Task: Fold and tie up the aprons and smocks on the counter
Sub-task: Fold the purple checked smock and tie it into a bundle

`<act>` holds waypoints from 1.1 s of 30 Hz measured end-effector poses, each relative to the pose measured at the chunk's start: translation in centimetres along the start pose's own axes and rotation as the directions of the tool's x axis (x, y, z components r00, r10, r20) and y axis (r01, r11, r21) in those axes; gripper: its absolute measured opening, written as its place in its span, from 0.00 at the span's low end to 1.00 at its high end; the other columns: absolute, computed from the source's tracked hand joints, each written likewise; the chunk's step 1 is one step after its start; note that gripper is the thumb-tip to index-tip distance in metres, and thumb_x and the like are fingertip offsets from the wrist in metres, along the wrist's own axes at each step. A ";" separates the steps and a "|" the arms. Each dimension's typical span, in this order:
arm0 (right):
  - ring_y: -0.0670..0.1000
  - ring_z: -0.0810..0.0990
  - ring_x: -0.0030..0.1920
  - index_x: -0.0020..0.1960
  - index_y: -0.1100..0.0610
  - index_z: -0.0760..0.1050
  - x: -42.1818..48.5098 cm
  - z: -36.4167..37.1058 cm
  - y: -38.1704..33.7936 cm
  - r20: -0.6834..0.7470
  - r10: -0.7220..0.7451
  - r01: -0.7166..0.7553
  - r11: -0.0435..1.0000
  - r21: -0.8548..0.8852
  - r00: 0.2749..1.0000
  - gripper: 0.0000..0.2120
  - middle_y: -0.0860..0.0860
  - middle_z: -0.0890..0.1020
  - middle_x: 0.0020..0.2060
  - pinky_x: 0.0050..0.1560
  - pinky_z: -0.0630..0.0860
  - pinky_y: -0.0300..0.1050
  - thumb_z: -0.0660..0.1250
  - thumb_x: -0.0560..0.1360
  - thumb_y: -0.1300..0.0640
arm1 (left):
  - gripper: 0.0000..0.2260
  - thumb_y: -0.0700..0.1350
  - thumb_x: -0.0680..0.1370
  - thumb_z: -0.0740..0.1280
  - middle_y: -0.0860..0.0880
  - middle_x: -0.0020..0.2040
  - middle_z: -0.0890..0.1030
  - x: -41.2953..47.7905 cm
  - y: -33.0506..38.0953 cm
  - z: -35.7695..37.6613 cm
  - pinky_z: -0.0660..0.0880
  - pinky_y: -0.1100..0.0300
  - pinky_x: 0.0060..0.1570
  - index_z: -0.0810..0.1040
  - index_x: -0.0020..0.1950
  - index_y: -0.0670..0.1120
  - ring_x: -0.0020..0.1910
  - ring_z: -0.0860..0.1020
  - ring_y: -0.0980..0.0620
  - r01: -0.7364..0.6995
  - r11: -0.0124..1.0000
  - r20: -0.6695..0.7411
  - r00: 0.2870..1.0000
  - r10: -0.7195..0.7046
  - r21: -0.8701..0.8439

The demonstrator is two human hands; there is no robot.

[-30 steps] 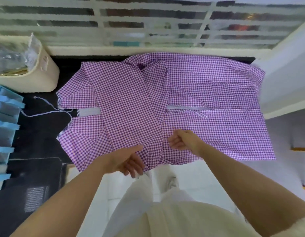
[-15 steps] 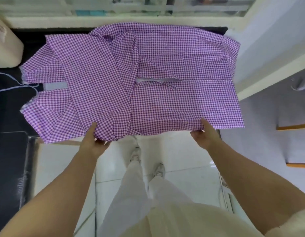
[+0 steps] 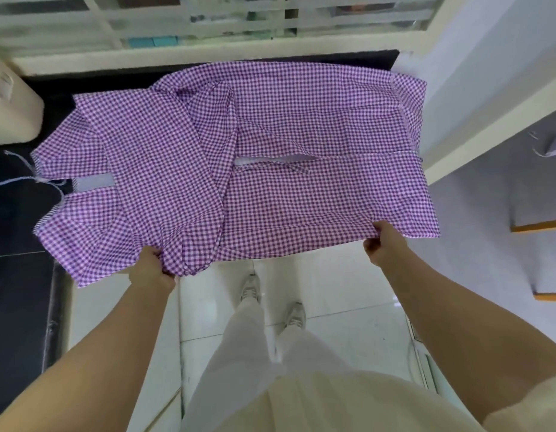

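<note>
White trousers and pale shoes nearest, on tiled floor. Left hand grasps the bunched near hem of the purple gingham smock left of centre, fingers curled into cloth; right hand pinches the same hem near its right corner. Smock lies spread on the black counter, near hem held out over the floor, tie strings trailing off its left side, cream container far left, white window grille behind.
</note>
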State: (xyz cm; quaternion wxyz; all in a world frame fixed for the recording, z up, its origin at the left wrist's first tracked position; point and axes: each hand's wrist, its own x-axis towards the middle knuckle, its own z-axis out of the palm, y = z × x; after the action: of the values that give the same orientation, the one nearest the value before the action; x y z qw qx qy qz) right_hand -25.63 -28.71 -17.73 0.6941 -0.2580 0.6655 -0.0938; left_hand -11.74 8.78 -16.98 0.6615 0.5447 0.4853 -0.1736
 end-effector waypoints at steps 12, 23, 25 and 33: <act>0.47 0.78 0.38 0.56 0.56 0.71 -2.1 -4.9 -1.5 -0.071 -0.194 0.192 0.981 -0.032 0.978 0.09 0.50 0.79 0.44 0.32 0.74 0.39 0.62 0.76 0.59 | 0.07 0.44 0.76 0.62 0.51 0.39 0.79 -6.0 -3.0 -2.3 0.75 0.60 0.33 0.76 0.39 0.47 0.40 0.79 0.51 -0.364 0.931 -0.306 0.889 0.341 -0.020; 0.51 0.80 0.46 0.61 0.61 0.69 -2.8 3.5 -9.8 0.037 -0.451 0.452 0.892 -0.024 0.892 0.14 0.55 0.77 0.57 0.32 0.80 0.39 0.62 0.79 0.56 | 0.08 0.47 0.76 0.61 0.52 0.55 0.76 -3.9 6.9 5.6 0.75 0.52 0.60 0.74 0.54 0.50 0.56 0.75 0.51 -0.590 0.805 -0.176 0.788 0.591 0.060; 0.52 0.81 0.48 0.59 0.62 0.70 -2.1 5.6 -11.1 0.027 -0.488 0.488 0.872 -0.034 0.873 0.13 0.56 0.77 0.56 0.32 0.80 0.39 0.63 0.78 0.56 | 0.15 0.51 0.76 0.62 0.51 0.61 0.75 -2.4 8.7 7.2 0.73 0.52 0.63 0.73 0.62 0.51 0.59 0.74 0.50 -0.561 0.822 -0.197 0.799 0.568 0.096; 0.50 0.81 0.37 0.48 0.59 0.72 2.0 17.0 -16.5 -0.040 -0.605 0.584 0.781 -0.223 0.795 0.08 0.56 0.80 0.46 0.40 0.83 0.49 0.63 0.78 0.54 | 0.19 0.52 0.78 0.60 0.41 0.62 0.77 3.4 16.1 14.9 0.72 0.46 0.61 0.74 0.64 0.44 0.60 0.76 0.40 -0.471 0.761 -0.146 0.800 0.582 0.446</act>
State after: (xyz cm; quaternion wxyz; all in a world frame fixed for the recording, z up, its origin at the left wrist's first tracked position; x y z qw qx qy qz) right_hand -5.40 -39.69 -11.83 0.5620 -0.5175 0.5928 -0.2548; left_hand 8.80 2.16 -11.90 0.4878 0.7981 0.3536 0.0065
